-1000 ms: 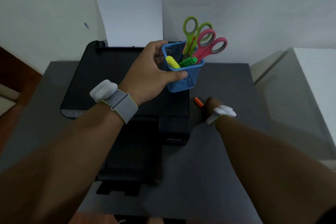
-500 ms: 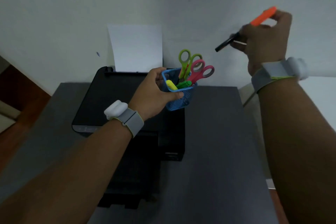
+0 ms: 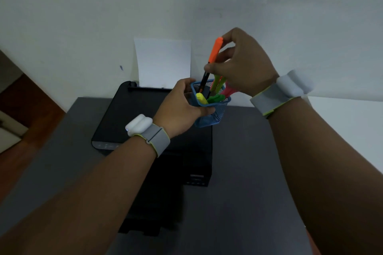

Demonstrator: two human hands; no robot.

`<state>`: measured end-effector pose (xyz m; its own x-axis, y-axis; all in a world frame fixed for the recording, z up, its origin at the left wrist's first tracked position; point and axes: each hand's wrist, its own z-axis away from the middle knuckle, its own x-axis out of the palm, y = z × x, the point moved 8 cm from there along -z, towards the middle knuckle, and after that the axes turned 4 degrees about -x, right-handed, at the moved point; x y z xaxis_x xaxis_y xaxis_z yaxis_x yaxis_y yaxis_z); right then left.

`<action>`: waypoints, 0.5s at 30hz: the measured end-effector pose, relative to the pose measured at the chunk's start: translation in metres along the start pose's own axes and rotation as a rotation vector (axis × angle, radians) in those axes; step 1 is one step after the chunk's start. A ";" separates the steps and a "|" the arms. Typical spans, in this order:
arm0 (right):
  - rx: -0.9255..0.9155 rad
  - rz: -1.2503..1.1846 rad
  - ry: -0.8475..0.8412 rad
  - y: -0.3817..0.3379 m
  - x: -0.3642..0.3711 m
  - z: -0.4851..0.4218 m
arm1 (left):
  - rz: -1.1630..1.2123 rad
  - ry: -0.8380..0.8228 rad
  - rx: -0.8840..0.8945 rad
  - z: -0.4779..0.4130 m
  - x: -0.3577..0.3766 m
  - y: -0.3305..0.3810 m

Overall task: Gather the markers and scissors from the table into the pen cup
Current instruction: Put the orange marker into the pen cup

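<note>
My left hand point(image 3: 179, 107) grips the blue mesh pen cup point(image 3: 215, 115) and holds it above the black printer point(image 3: 132, 114). My right hand point(image 3: 243, 64) pinches an orange marker point(image 3: 215, 49) with a black body, tilted, its lower end inside the cup. A yellow marker point(image 3: 201, 98) and a green marker point(image 3: 215, 98) stand in the cup. The green scissors point(image 3: 216, 83) and pink scissors point(image 3: 229, 90) also sit in it, their handles mostly hidden behind my right hand.
The printer stands at the back of the dark grey table point(image 3: 248, 172), with a white sheet point(image 3: 162, 62) upright in its feed against the wall. A white surface point(image 3: 352, 122) adjoins the table on the right. A wooden floor point(image 3: 24, 114) lies to the left.
My right hand picked the orange marker off the table, raised it high to the right, then brought it left and down so its tip enters the cup. My left hand kept hold of the cup.
</note>
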<state>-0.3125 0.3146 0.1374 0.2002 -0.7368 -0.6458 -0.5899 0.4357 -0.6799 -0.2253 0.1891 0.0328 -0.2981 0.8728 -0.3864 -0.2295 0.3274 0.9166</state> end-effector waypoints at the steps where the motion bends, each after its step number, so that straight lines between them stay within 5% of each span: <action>1: -0.012 0.026 -0.011 -0.001 0.003 0.000 | -0.001 0.002 0.002 0.001 -0.001 0.000; 7: -0.056 0.033 -0.116 -0.012 0.016 0.004 | -0.011 0.012 0.011 0.006 -0.009 0.002; 15: -0.054 -0.125 0.014 -0.022 -0.004 0.004 | -0.003 0.019 0.018 0.014 -0.018 0.006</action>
<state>-0.2972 0.3099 0.1532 0.2641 -0.7907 -0.5523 -0.6027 0.3118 -0.7345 -0.2086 0.1802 0.0467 -0.3147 0.8650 -0.3908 -0.2138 0.3366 0.9171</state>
